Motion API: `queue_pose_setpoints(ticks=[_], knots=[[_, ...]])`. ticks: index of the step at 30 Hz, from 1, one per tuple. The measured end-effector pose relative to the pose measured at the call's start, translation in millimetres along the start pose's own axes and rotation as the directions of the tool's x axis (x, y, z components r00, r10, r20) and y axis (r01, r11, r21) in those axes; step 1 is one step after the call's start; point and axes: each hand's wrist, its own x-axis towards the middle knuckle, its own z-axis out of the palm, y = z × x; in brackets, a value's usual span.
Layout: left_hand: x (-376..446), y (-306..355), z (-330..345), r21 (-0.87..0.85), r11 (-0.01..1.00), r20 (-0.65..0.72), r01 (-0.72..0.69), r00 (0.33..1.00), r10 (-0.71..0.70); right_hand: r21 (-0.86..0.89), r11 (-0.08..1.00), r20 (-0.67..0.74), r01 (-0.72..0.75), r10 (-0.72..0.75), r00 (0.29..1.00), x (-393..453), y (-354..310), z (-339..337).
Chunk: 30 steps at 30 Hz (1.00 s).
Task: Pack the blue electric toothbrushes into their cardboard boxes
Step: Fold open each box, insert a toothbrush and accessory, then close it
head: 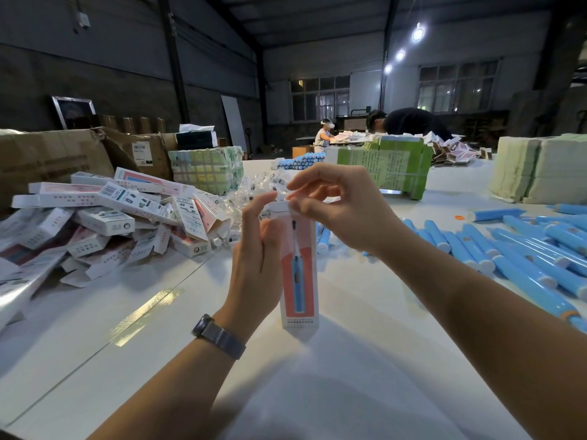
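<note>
A tall box (300, 268) stands upright on the white desk (349, 360), right in front of the person. The left hand (257, 249) steadies its side, fingers fairly straight against it. The right hand (336, 208) pinches the white top flap (279, 206). Blue toothbrushes (524, 252) lie scattered to the right; a heap of boxes (120, 217) sits on the left.

You've got one upright box (300, 271) at centre, two hands (254, 258) (346, 208) on it. Loose blue toothbrushes (521, 258) at 3 o'clock and boxes (127, 214) at 9 o'clock: too many to count.
</note>
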Motion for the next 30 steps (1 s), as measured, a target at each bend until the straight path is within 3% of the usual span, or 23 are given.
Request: queue_pose_setpoints(ticks=[9,17,30], knots=[[-0.8,-1.9,0.1,0.008,0.999,-0.002,-0.032,0.999,0.032,-0.031,0.997,0.008,-0.063,0.064,0.998,1.0,-3.1,-2.6],[0.6,-5.9,0.2,0.001,1.0,0.01,-0.019,1.0,0.019,-0.138,0.989,-0.071,-0.06,0.05,0.996,3.9,-5.4,3.2],[1.6,-6.2,-0.4,-0.011,0.999,0.03,-0.043,0.999,0.043,-0.044,0.993,0.082,-0.113,0.117,0.99,5.6,-4.5,-5.4]])
